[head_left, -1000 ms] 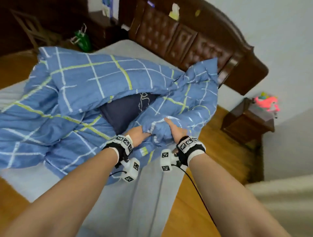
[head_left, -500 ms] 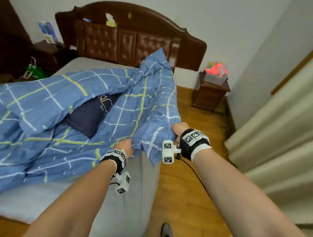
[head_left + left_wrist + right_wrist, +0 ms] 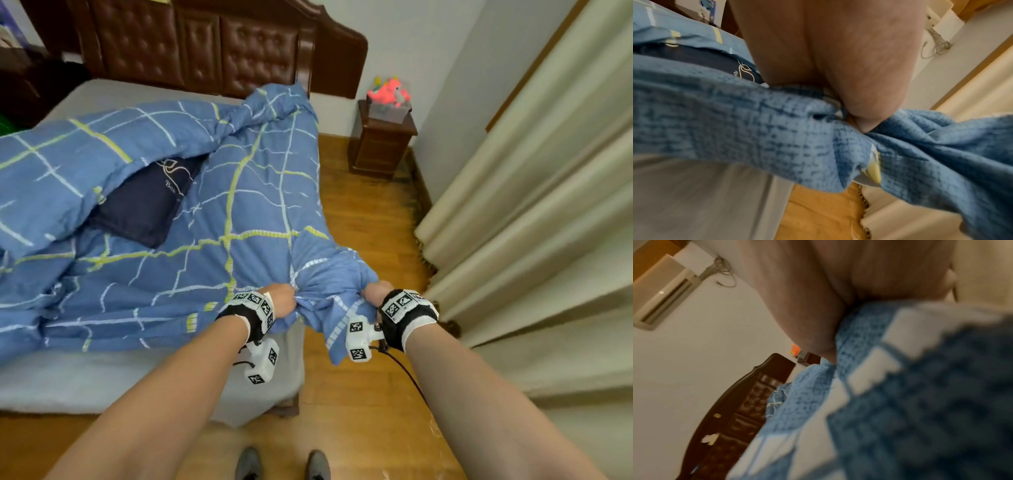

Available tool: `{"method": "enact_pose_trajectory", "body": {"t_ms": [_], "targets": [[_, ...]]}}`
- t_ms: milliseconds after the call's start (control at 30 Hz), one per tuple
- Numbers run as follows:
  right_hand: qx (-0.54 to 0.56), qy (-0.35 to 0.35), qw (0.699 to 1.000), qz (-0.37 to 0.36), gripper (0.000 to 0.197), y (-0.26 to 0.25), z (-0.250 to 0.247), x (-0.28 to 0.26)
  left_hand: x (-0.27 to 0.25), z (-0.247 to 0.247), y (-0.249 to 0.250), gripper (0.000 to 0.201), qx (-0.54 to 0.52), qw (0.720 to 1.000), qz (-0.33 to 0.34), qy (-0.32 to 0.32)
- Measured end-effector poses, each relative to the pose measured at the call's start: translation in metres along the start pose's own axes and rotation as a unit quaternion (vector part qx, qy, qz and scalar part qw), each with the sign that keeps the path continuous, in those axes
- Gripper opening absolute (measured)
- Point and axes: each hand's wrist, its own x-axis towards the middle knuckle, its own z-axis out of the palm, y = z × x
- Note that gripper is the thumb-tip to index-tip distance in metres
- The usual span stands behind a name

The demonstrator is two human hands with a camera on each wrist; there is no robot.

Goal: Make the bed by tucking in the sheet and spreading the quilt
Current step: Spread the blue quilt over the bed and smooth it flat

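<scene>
step: spreading quilt (image 3: 239, 212) over bed (image 3: 102, 380) | left hand (image 3: 279, 301), right hand (image 3: 375, 291): fingers clenched on bunched corner | next: likely pull corner taut toward foot

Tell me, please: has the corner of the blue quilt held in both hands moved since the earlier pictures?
Yes. The quilt corner was over the mattress; now it hangs past the grey mattress corner, above the wooden floor, away from the headboard.

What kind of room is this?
It looks like a bedroom: a bed with a brown padded headboard, a blue checked quilt gripped by both hands, and a small wooden nightstand beside it.
</scene>
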Motion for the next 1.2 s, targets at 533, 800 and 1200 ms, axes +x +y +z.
{"method": "enact_pose_trajectory", "body": {"t_ms": [533,800,1200], "targets": [[0.112,-0.132,0.985,-0.016,0.058,0.038,0.104,-0.022,-0.091,0.072,-0.034,0.054,-0.150,0.985,-0.085,0.018],[0.152,-0.191,0.954,-0.174,0.015,-0.147,0.150,-0.106,-0.205,0.025,-0.184,0.049,-0.172,0.956,-0.193,0.138],[0.039,-0.216,0.918,-0.331,0.035,-0.458,0.355,-0.246,-0.411,0.040,-0.529,0.061,-0.273,0.852,-0.372,0.247]]}}
